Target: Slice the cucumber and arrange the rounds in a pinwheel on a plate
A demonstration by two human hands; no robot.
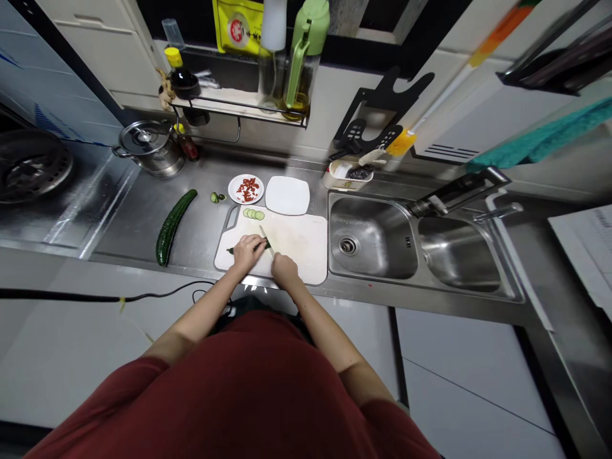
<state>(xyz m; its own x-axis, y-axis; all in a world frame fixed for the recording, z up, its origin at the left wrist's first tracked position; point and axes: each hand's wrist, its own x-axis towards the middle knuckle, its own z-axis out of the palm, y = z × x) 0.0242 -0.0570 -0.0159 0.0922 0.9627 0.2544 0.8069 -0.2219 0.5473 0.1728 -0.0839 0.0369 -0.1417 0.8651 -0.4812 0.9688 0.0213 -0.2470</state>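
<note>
A white cutting board with a grey handle lies at the counter's front edge. On its lower left, my left hand is closed over a dark green cucumber, whose ends poke out on either side of the fingers. My right hand grips a knife, its blade slanting up and left against the cucumber's right end. Several pale cucumber slices lie in an overlapping row near the board's upper left. Most of the held cucumber is hidden beneath my fingers.
Left of the board rest a whole cucumber and small cucumber ends. Behind stand a white plate with chopped red pieces and a square white plate. A lidded pot stands back left; a double sink is right.
</note>
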